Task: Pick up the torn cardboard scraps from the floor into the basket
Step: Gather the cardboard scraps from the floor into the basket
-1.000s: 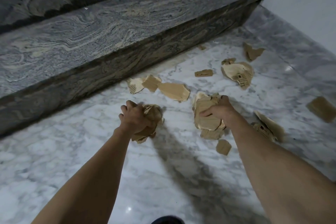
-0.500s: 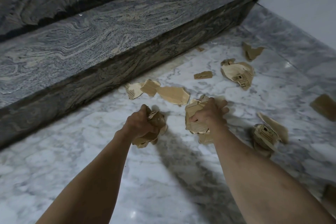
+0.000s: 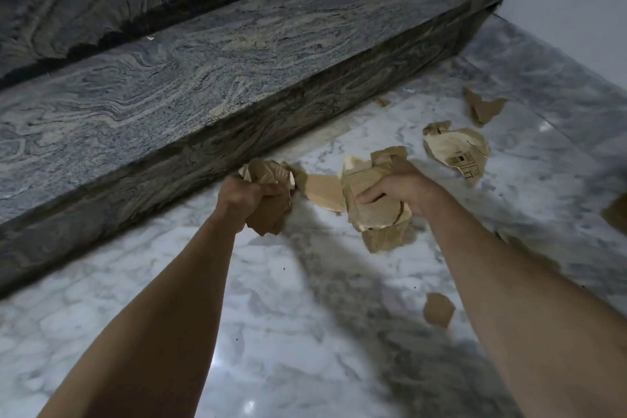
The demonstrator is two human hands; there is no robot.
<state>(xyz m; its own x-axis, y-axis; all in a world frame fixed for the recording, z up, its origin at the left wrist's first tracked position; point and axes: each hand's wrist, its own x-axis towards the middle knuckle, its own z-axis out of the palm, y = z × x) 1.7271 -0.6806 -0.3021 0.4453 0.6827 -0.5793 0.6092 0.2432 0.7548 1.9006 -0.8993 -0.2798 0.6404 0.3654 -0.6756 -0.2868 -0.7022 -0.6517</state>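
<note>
left hand [image 3: 242, 195] grasps crumpled scraps [image 3: 268, 210]; right hand [image 3: 400, 188] grasps a wad [image 3: 369, 210]; beyond it, printed scrap [image 3: 458, 154], markings unreadable

White-grey veined marble floor [image 3: 305, 332], dark swirled granite step [image 3: 203, 78] along its far edge, pale wall [image 3: 576, 3] at right, dim light

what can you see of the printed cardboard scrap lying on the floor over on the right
The pale tan torn cardboard scrap with black printing lies on the white marble floor, right of the right hand and untouched by it. Its edges are ragged and its upper left corner is crumpled and curled up. Black lines and box-like symbols mark its lower right part; they are too small to read.
</note>
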